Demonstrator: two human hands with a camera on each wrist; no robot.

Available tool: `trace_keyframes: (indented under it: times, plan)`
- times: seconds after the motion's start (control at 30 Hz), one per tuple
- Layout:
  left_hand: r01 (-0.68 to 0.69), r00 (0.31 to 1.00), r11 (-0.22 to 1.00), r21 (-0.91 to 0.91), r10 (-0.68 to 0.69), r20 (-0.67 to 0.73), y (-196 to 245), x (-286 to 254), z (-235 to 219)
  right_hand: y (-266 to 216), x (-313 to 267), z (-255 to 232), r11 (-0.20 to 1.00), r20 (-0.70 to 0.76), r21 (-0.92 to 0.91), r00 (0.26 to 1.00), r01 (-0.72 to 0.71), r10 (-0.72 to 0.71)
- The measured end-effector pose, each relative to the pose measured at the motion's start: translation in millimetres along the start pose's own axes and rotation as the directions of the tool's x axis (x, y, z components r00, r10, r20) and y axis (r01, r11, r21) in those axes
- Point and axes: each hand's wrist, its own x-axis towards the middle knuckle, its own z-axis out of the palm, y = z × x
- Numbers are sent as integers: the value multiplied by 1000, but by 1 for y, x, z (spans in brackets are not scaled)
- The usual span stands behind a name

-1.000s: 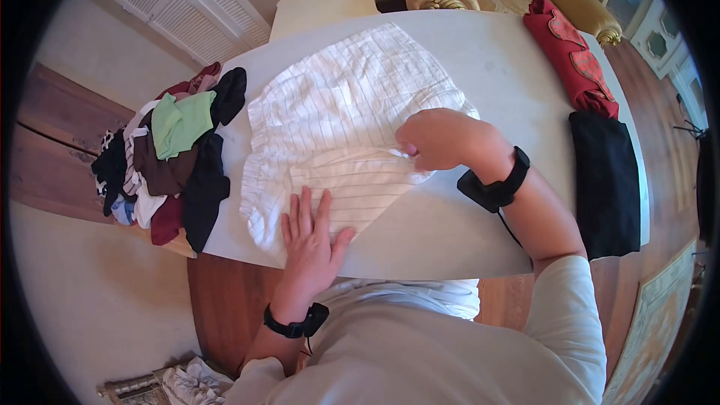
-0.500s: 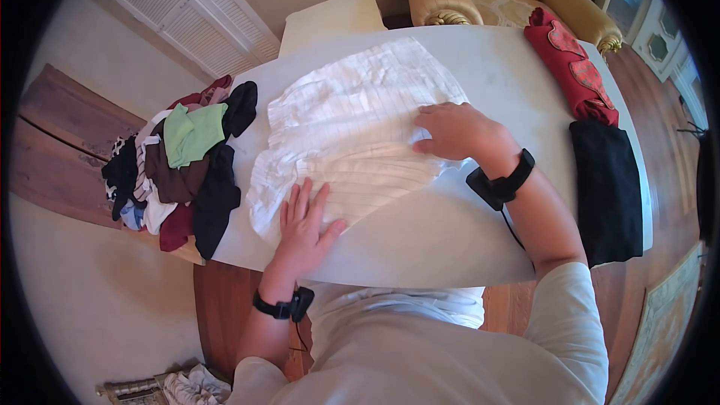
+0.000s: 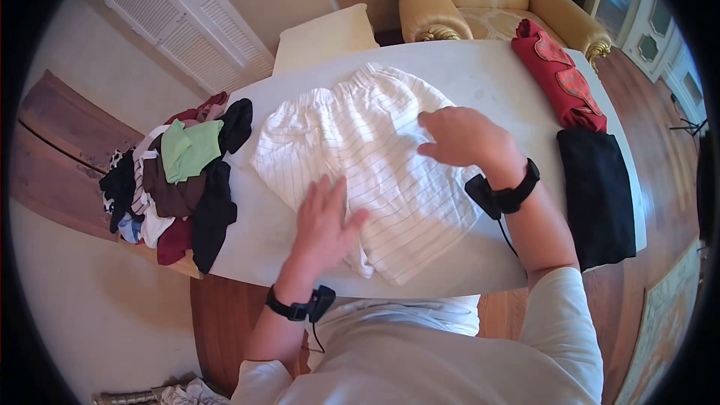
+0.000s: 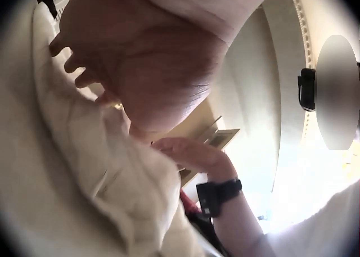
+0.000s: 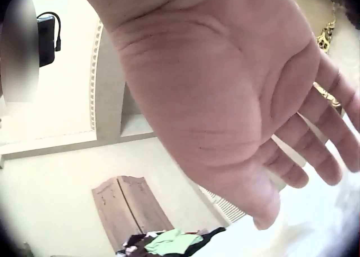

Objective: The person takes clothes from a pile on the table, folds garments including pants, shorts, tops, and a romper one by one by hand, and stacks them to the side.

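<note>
White pinstriped shorts (image 3: 390,172) lie spread on the pale table (image 3: 480,270), the gathered waistband toward the far left and the legs toward the person. The left hand (image 3: 324,225) is over the near left leg, fingers spread; in the left wrist view the hand (image 4: 146,60) shows close above the cloth (image 4: 107,167). Over the right side of the shorts is the right hand (image 3: 469,139), fingers extended. Its palm and parted fingers fill much of the right wrist view, the hand (image 5: 225,94) holding nothing. Contact with the cloth cannot be told for either hand.
A heap of mixed clothes with a green piece (image 3: 191,148) covers the table's left end. Along the right edge lie a rolled red cloth (image 3: 559,75) and a folded black cloth (image 3: 598,199). A gold armchair (image 3: 487,0) and a cream seat (image 3: 326,37) stand beyond.
The shorts have turned and opened out, the waistband now at the far side and both legs showing. The left hand has moved slightly right; the right hand has let go of the cloth it pinched.
</note>
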Motion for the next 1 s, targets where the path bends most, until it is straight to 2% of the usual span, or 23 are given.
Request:
trace_keyframes:
  times: [0.03,0.13,0.3,0.37,0.4,0.43,0.47,0.5,0.57,0.63,0.77,0.8,0.83,0.87,0.9,0.97,1.0]
  plan:
    - [47,993,994,97,-57,103,9,-5,4,7,3,2,1000,5,-1,1000,-2,2]
    - [14,992,984,180,-37,125,-2,-8,11,15,8,6,993,57,37,992,-115,113]
    - [29,978,972,233,-76,192,-48,3,-22,22,16,23,997,64,17,995,-71,70]
    - [76,991,932,354,-111,79,-50,-1,-38,22,17,24,999,50,7,998,-47,46]
    - [35,999,939,342,-42,14,-46,-5,-39,21,18,24,999,55,-13,997,-46,47]
    - [31,999,938,344,-40,19,-39,-10,-40,20,19,24,998,63,-33,997,-45,47]
    - [6,997,993,119,-15,72,-28,-15,-39,20,20,26,998,65,-30,997,-47,49]
    - [-7,993,993,-116,21,119,-17,-22,-36,21,21,29,999,63,-1,997,-47,47]
    - [10,988,990,-143,13,153,6,-38,-25,23,24,34,999,66,24,997,-48,46]
    - [-53,993,991,125,39,110,23,-49,-16,26,28,42,994,94,87,994,-61,53]
    - [-20,998,996,87,15,55,23,-59,-1,23,30,36,996,131,89,991,-21,10]
    - [-2,999,996,93,-2,43,19,-62,-1,20,28,30,993,180,101,982,-68,49]
    - [-35,999,999,2,35,4,14,-63,-1,18,26,25,987,227,109,970,-118,90]
    - [-74,997,993,-88,71,-38,10,-64,-1,18,25,25,991,206,91,976,-95,75]
    - [-66,997,994,-85,62,-44,3,-65,-1,17,24,23,992,206,90,976,-84,64]
    - [63,950,994,-87,-86,-301,-13,-64,-9,17,22,21,987,205,120,976,-103,77]
    - [124,917,992,26,-104,-384,-19,-62,-14,17,22,22,987,204,124,976,-101,74]
